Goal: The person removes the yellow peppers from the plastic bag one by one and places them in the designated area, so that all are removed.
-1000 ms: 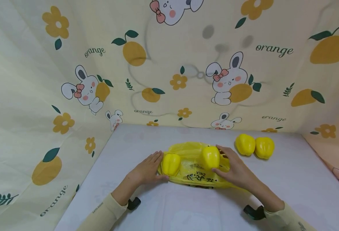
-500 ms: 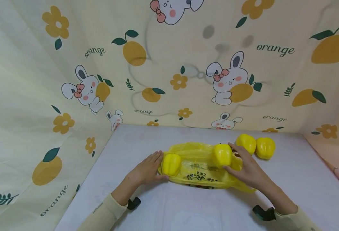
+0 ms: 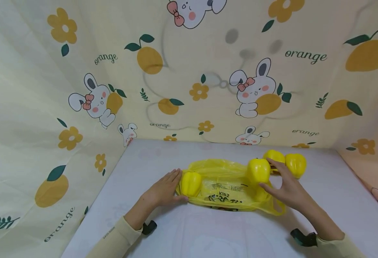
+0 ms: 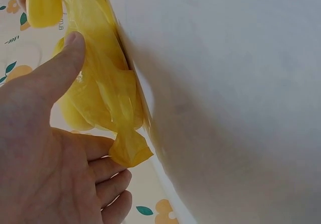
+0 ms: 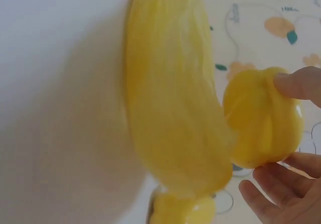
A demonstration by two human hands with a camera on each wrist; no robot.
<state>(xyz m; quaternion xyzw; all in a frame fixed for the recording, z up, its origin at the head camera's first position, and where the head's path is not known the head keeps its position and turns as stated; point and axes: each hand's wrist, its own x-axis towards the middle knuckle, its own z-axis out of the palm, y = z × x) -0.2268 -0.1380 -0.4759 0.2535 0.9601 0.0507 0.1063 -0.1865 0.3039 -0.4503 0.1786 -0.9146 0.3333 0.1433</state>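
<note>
A yellow plastic bag (image 3: 227, 190) with dark print lies across the table, its opening towards the right. At its left end sits a yellow bell pepper (image 3: 191, 184). My left hand (image 3: 164, 190) rests against that end, fingers straight and thumb spread along the near edge; in the left wrist view the knotted-looking bag tip (image 4: 130, 148) touches the fingers. Between thumb and fingertips my right hand (image 3: 287, 188) holds another yellow bell pepper (image 3: 258, 171), raised over the bag's right end. In the right wrist view this held pepper (image 5: 263, 117) hangs beside the bag (image 5: 173, 93).
Two more yellow bell peppers stand side by side at the back right, one (image 3: 295, 165) in full view and the other (image 3: 274, 156) partly hidden behind the right hand. A patterned cloth (image 3: 176, 71) encloses the white table (image 3: 208, 233) at the back and sides.
My right hand has carried its bell pepper rightward, from over the bag's middle to its right end. The left hand and the pepper beside it have stayed put.
</note>
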